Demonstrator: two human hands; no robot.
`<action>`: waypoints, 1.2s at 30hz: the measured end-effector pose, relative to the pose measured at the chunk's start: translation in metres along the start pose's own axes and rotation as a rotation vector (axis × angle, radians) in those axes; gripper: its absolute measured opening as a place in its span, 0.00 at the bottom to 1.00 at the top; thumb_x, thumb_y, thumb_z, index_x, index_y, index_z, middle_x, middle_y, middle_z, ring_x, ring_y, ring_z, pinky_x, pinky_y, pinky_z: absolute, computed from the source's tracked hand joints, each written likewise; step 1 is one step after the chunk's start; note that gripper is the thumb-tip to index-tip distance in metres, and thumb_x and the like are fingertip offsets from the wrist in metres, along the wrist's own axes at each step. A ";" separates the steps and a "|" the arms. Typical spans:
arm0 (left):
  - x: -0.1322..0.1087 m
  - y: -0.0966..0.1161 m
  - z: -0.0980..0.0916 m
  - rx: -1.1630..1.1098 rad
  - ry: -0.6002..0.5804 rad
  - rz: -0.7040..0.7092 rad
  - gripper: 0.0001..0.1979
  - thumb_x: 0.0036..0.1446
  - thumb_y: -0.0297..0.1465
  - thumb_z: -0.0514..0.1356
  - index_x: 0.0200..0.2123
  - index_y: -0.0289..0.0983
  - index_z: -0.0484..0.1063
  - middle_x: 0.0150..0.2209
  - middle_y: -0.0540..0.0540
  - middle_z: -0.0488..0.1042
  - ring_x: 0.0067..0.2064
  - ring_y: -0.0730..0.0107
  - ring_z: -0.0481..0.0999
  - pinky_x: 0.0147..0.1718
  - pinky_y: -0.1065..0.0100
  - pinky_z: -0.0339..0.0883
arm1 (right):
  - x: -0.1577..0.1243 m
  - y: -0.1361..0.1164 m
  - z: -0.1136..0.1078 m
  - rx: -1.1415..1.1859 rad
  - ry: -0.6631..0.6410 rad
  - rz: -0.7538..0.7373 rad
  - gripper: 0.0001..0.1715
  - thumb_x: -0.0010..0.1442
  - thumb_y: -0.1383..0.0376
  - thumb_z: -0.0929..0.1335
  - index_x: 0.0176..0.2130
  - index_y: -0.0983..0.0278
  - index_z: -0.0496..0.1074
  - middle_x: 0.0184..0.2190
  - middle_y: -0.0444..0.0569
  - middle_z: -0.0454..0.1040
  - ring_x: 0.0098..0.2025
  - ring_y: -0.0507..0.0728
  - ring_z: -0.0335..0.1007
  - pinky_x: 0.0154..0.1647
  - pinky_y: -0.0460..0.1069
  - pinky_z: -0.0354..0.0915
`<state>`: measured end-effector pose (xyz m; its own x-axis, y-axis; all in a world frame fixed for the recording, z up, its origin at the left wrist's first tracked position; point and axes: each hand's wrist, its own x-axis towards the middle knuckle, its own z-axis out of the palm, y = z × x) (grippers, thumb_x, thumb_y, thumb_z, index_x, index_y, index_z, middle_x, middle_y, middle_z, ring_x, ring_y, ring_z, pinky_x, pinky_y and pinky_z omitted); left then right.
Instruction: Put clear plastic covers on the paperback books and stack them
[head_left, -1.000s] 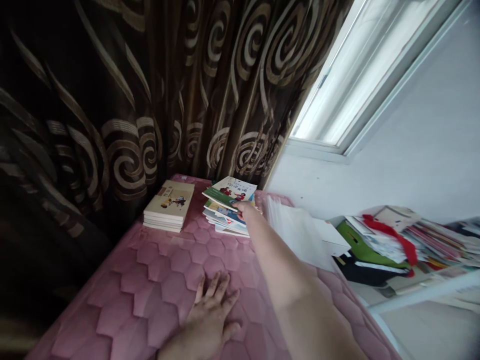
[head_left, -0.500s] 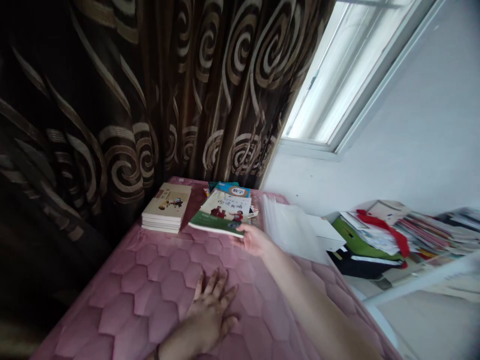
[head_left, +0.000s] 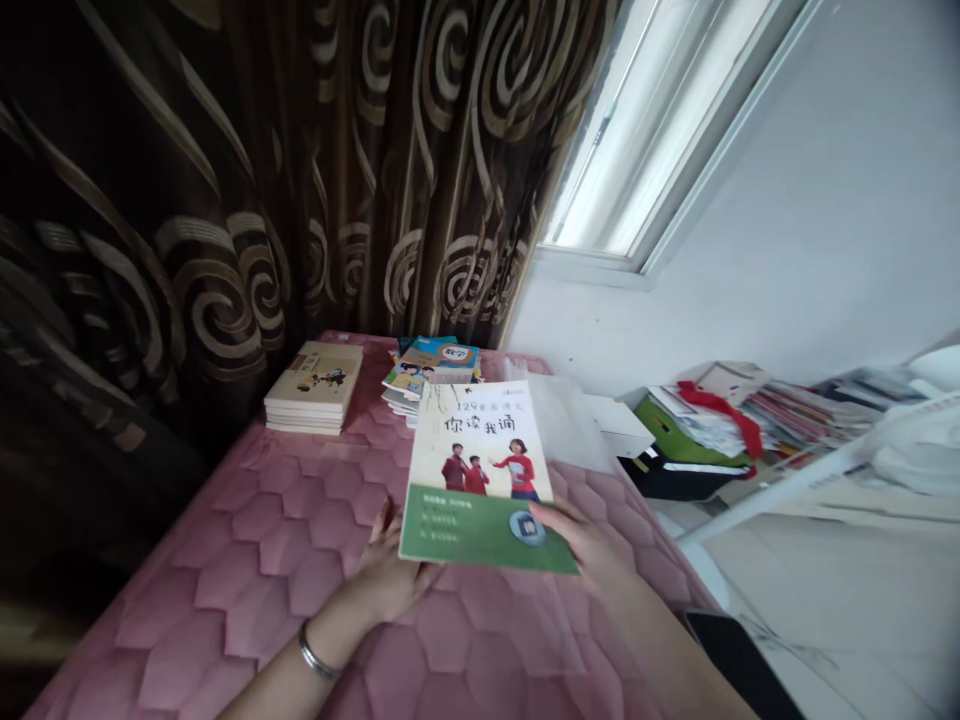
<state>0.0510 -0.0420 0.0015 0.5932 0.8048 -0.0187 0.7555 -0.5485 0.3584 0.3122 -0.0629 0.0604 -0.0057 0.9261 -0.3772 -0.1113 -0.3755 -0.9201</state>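
Note:
My right hand [head_left: 585,545] grips a thin book [head_left: 480,515] by its lower right corner, thumb on top of the cover. The cover is white above and green below, with three figures in red, and it faces up. The book is raised above the pink quilted mattress [head_left: 300,530]. My left hand [head_left: 386,565], with a silver bangle on the wrist, rests low by the book's lower left edge. Its fingers look apart; some are hidden behind the book. Farther back lies a messy pile of books [head_left: 427,360] with a blue one on top.
A neat stack of cream books [head_left: 315,390] stands at the back left, near the patterned curtain [head_left: 360,200]. Translucent plastic sheets [head_left: 559,415] and a white box [head_left: 619,425] lie to the right. Beyond are papers [head_left: 697,425] and a dark flat object [head_left: 739,660].
My right hand has lifted the book off the back pile and brought it nearer, showing the blue book beneath. My left hand now sits partly behind the book. The view has shifted slightly.

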 end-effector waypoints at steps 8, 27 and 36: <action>0.005 -0.002 -0.005 -0.060 0.049 -0.079 0.29 0.57 0.29 0.51 0.63 0.35 0.56 0.67 0.40 0.52 0.67 0.61 0.49 0.65 0.49 0.39 | -0.035 0.058 -0.037 0.035 0.072 0.140 0.34 0.40 0.49 0.76 0.45 0.61 0.74 0.39 0.51 0.79 0.40 0.64 0.77 0.43 0.56 0.73; 0.006 -0.012 0.002 -0.117 0.113 -0.072 0.24 0.54 0.21 0.49 0.55 0.32 0.63 0.64 0.36 0.59 0.66 0.62 0.54 0.65 0.51 0.45 | -0.017 0.054 -0.040 -0.279 -0.160 0.176 0.29 0.46 0.47 0.73 0.43 0.62 0.76 0.37 0.49 0.79 0.46 0.61 0.74 0.46 0.52 0.70; 0.002 -0.015 0.007 -0.029 0.187 -0.014 0.26 0.61 0.46 0.51 0.53 0.34 0.63 0.63 0.36 0.60 0.65 0.58 0.55 0.64 0.52 0.48 | 0.019 0.027 -0.046 -0.775 -0.005 0.046 0.25 0.56 0.44 0.66 0.32 0.63 0.74 0.28 0.48 0.77 0.31 0.58 0.73 0.29 0.48 0.67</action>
<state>0.0433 -0.0335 -0.0102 0.5185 0.8420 0.1493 0.7532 -0.5323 0.3864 0.3548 -0.0576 0.0232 0.0015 0.9082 -0.4184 0.6157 -0.3306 -0.7153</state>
